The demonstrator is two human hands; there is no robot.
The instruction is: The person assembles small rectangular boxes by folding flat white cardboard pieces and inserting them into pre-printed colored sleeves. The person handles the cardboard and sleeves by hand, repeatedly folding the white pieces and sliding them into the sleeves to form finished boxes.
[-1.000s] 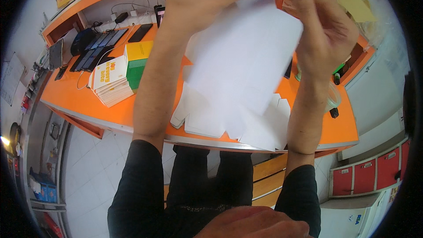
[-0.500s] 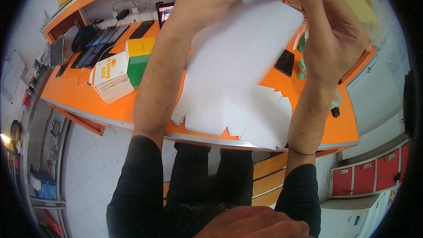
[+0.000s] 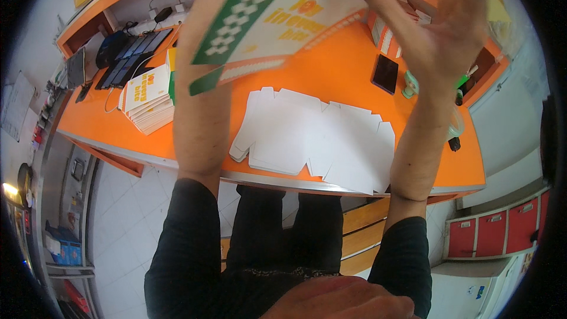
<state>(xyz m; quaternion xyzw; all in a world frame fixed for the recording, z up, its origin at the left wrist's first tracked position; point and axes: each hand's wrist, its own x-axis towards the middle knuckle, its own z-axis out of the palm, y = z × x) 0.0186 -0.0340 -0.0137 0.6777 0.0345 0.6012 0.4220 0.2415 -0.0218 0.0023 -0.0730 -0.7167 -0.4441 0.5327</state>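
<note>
Carton (image 3: 269,29) aloft above surface (image 3: 336,77) — shaping apparently unfinished. Right hand (image 3: 440,38): fingers spread, thumb near carton, contact unclear; left hand hidden, grip undeterminable. White blanks (image 3: 283,127) lie flat, seemingly unprocessed — printed stack (image 3: 146,97) at left.

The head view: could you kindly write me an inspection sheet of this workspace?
Surface: orange counter, partly covered.
Job's things: printed card raised, blurred; white cut-out sheets piled near the front edge.
Clutter: card stack at left, phone at right.
Grips: right hand open, thumb contact unclear; left forearm behind printed card, left grip unclear.
Cables: white cable at left, black adapter behind.
Surroundings: red drawers at right, wooden bench below.
</note>
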